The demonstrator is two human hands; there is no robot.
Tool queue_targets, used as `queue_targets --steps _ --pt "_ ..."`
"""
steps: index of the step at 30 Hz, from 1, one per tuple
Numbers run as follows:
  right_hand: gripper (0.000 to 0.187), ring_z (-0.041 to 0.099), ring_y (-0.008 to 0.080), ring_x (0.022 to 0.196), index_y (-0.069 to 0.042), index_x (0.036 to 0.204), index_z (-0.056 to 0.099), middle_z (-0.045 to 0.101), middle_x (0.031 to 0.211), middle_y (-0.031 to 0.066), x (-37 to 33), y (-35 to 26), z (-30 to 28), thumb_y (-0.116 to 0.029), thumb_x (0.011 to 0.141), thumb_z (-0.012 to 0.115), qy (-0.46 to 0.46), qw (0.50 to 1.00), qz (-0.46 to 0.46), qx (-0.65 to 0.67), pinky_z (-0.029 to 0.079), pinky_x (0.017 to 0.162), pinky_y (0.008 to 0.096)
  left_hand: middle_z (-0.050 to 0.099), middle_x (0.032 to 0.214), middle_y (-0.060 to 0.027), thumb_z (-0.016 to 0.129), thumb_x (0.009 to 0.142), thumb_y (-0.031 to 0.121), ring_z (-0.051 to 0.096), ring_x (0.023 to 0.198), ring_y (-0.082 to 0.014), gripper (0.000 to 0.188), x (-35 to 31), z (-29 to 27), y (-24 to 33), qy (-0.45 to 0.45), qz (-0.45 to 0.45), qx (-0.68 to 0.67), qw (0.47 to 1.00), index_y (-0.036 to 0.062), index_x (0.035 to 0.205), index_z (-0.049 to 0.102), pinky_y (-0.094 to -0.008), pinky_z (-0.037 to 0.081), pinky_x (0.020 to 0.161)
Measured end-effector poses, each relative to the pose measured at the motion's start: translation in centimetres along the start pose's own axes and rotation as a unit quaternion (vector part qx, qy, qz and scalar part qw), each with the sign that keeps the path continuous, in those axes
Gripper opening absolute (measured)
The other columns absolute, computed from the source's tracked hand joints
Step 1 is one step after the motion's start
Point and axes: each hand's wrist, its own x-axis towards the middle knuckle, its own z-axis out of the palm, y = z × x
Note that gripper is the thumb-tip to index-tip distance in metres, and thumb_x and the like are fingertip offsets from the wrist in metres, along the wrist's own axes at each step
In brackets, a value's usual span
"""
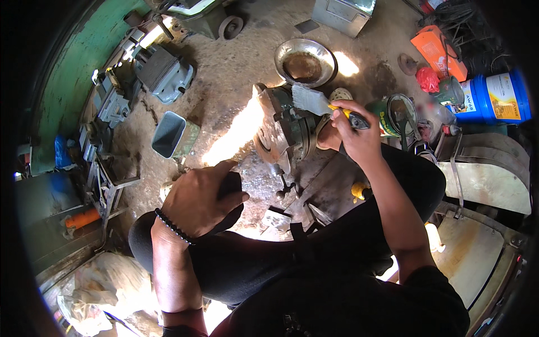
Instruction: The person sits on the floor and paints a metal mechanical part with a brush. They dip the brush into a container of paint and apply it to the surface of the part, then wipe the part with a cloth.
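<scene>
My right hand (356, 129) is closed round the yellow-and-black handle of a wide paintbrush (310, 100). Its pale, flat bristles point left, over the top of a heavy dark metal machine part (286, 126). That part stands on the floor in front of me, with a worn flat face and a ball-ended bar handle (285, 190) at its near side. Above my left thigh, my left hand (202, 199) curls its fingers and thumb round a black object (229, 210), whose kind is hard to make out. A bead bracelet sits on that wrist.
A metal basin (323, 53) with brown contents lies beyond the part. Right are a green can (401, 106), a blue bucket (488, 98) and an orange box (438, 53). Left stand a square container (170, 135) and a grey-blue vise-like casting (168, 73). Bright sunlight streaks the floor.
</scene>
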Motion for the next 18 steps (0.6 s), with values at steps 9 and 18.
queue_targets --steps 9,18 --pt "0.006 0.068 0.0101 0.076 0.001 0.090 0.067 0.069 0.079 0.0061 -1.3 -1.4 -1.9 -0.002 0.085 0.069 -0.082 0.992 -0.013 -0.095 0.055 0.067 0.0291 0.069 0.104 -0.0239 0.076 0.082 0.030 0.068 0.095 -0.0403 0.056 -1.4 -0.2 0.0 0.006 -0.003 0.018 1.000 -0.0001 0.126 0.059 -0.0449 0.053 0.086" --pt "0.012 0.070 0.0121 0.084 -0.010 0.095 0.072 0.074 0.088 0.0055 5.7 -1.1 1.3 -0.015 0.085 0.074 -0.008 0.991 -0.051 -0.121 0.054 0.077 0.0297 0.069 0.102 -0.0241 0.076 0.082 0.028 0.068 0.094 -0.0408 0.054 -1.1 -0.2 0.7 0.007 0.008 0.020 1.000 0.0000 0.125 0.059 -0.0454 0.053 0.084"
